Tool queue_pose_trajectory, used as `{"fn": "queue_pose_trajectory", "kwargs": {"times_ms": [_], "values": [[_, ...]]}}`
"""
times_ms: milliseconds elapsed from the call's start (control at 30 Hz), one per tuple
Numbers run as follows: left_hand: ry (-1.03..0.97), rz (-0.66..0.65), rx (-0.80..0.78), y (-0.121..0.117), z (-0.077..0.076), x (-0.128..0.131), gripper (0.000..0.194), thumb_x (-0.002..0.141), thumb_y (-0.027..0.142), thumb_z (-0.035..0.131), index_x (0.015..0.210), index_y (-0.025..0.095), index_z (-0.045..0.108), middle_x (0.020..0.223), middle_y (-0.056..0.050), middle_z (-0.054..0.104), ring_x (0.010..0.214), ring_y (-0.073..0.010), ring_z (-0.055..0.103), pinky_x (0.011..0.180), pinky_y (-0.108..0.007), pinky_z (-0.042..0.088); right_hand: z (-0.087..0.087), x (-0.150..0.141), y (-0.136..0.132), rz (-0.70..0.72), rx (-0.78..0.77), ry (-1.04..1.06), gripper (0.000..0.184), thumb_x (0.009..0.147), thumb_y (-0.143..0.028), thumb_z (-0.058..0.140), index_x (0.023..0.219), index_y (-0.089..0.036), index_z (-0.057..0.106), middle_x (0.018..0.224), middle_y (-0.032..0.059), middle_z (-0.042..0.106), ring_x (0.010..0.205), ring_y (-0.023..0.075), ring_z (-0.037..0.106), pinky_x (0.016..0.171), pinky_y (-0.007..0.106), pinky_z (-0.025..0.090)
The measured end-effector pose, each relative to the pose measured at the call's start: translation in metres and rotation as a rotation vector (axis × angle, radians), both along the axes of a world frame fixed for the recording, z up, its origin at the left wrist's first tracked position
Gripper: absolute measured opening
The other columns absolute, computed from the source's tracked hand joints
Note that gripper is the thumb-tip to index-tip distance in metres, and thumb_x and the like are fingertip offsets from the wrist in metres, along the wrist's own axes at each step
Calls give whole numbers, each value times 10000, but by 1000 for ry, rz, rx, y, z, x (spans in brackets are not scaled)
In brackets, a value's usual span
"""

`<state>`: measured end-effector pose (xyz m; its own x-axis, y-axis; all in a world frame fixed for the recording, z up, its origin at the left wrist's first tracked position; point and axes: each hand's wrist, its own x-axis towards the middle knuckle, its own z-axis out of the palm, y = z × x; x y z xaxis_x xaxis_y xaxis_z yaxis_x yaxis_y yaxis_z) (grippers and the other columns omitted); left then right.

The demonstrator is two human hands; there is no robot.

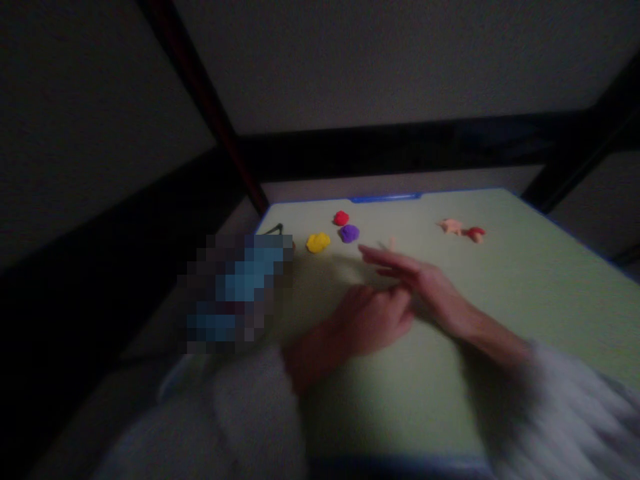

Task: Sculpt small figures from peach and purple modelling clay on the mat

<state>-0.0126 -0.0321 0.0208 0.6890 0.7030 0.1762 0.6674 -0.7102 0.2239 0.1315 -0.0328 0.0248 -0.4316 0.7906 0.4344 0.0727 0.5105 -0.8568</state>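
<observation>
My left hand (367,321) lies on the pale green mat (525,287) with its fingers curled in; anything inside them is hidden. My right hand (420,280) crosses just above it with the fingers stretched out toward the left, holding nothing that I can see. Beyond the fingertips lie a yellow lump of clay (318,242), a purple lump (349,233) and a red lump (341,217). A small peach and red clay figure (463,229) lies at the far right. The picture is dim and smeared by motion.
The mat has a blue edge (385,197) at the back. A blurred-out blue patch (237,293) sits at the mat's left side, with a small dark object (274,229) behind it. Dark frame bars (200,93) rise behind the mat before a plain wall.
</observation>
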Motion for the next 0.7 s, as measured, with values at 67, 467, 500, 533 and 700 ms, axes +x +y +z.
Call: {"fn": "queue_pose_trajectory", "kwargs": {"times_ms": [67, 467, 500, 533, 700], "values": [[95, -12, 72, 0, 6, -2, 140, 817, 265, 433, 864, 169, 522, 659, -54, 643, 614, -206, 615, 561, -298, 440, 5, 5, 1, -77, -36, 184, 544, 909, -569, 228, 1235, -278, 552, 1358, 29, 503, 1232, 231, 471, 1023, 435, 363], [-556, -243, -471, -1, -11, -1, 218, 729, 188, 526, 671, 197, 317, 540, 79, 354, 492, -57, 338, 504, -206, 272, 7, -18, 0, 142, -610, 620, 667, 901, -604, 154, 1087, -188, 642, 1201, 68, 633, 1137, 191, 561, 1012, 368, 380], [-613, -262, -544, -1, -12, 0, 233, 724, 189, 535, 668, 198, 308, 550, 80, 345, 501, -57, 329, 509, -206, 272, 6, -18, 0, 156, -595, 597, 655, 905, -595, 162, 1089, -188, 641, 1197, 66, 636, 1134, 186, 562, 1016, 359, 377], [-662, -267, -601, -1, -13, 1, 245, 722, 194, 540, 663, 199, 302, 557, 79, 338, 509, -57, 320, 513, -208, 270, 5, -17, 0, 164, -568, 565, 638, 908, -589, 176, 1090, -192, 642, 1195, 64, 637, 1132, 182, 564, 1016, 353, 378], [-780, -243, -732, 0, -12, 3, 274, 704, 185, 560, 638, 197, 294, 586, 68, 340, 537, -62, 304, 527, -220, 255, 2, -15, -3, 81, -413, 332, 600, 879, -622, 256, 1109, -226, 644, 1239, 56, 609, 1136, 199, 563, 988, 367, 414]]}}
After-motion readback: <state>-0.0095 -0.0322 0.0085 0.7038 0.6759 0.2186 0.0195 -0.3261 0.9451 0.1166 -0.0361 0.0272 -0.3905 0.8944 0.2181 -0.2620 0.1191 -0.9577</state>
